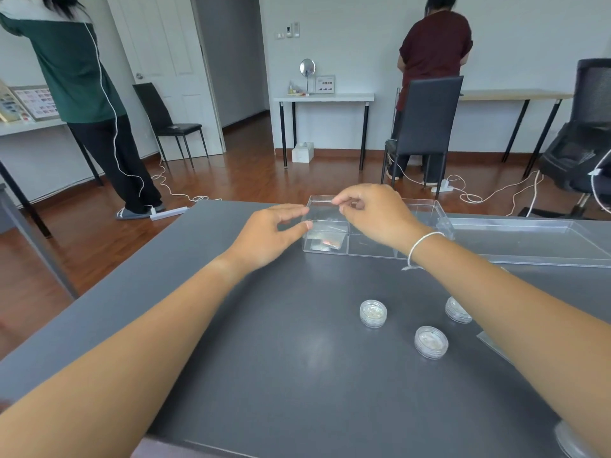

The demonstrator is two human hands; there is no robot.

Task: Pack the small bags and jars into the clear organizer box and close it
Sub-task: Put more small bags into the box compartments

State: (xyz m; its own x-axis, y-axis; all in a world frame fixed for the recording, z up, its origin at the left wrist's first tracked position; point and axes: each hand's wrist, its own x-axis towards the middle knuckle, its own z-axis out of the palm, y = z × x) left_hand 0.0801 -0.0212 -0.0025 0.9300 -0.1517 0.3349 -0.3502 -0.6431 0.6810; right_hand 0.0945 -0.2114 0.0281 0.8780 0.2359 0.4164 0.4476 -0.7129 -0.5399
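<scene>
Fingers of the right hand are pinched on a small clear plastic bag held over the clear compartmented organizer box at 12 o'clock on the grey bench. Left hand fingers are spread, touching the box's left wall. Bag-packing step judged under way; three small round clear jars at 5 o'clock remain unpacked. Next: bag released into a compartment.

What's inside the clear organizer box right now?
The organizer box holds small bags in its near-left compartment. The right hand covers the middle compartments, so their contents cannot be seen.
</scene>
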